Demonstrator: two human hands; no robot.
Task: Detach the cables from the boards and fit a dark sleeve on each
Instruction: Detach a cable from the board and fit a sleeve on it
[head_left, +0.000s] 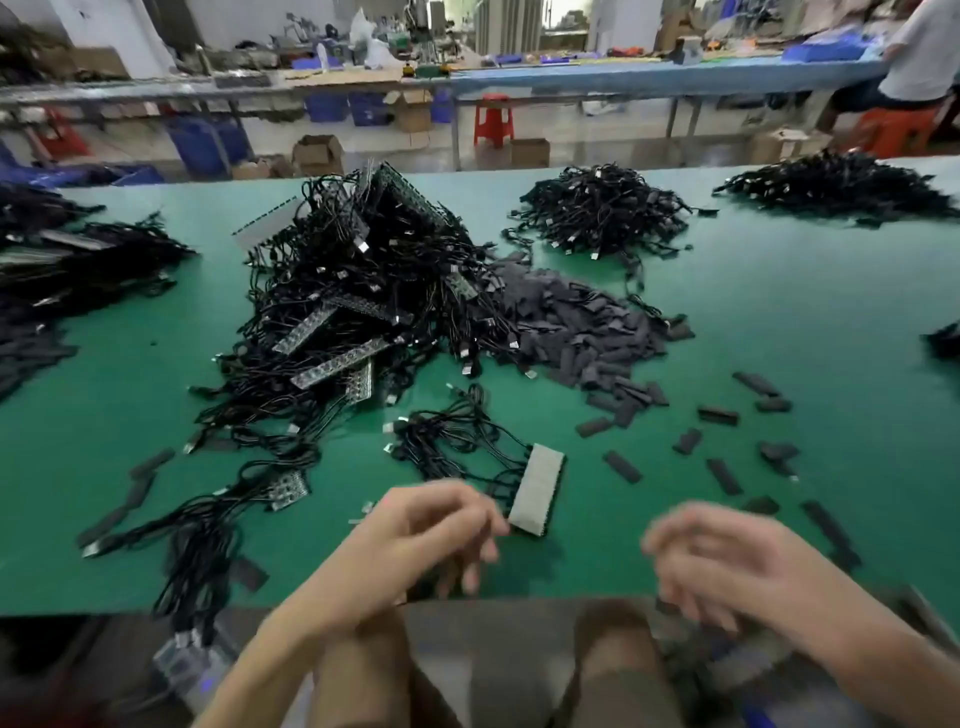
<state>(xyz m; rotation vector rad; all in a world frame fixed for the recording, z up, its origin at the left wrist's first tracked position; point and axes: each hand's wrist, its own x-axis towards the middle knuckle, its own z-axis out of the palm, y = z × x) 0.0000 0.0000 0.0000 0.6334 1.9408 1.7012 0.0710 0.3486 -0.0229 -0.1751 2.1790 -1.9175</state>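
Note:
A pale board (537, 488) with several black cables (457, 441) still plugged into its left side lies on the green table near the front edge. My left hand (431, 530) hovers just left of the board's near end, blurred, fingers loosely curled, holding nothing I can make out. My right hand (722, 556) hangs over the table's front edge to the right, also blurred, fingers relaxed and empty. A heap of dark sleeves (582, 322) lies behind the board, with loose sleeves (724, 475) scattered to the right.
A big tangle of boards and cables (353, 291) fills the table's middle left. Piles of black cables (602, 213) sit at the back and far right (841, 187). More cables hang over the front edge (202, 551). Another person sits at the far right bench.

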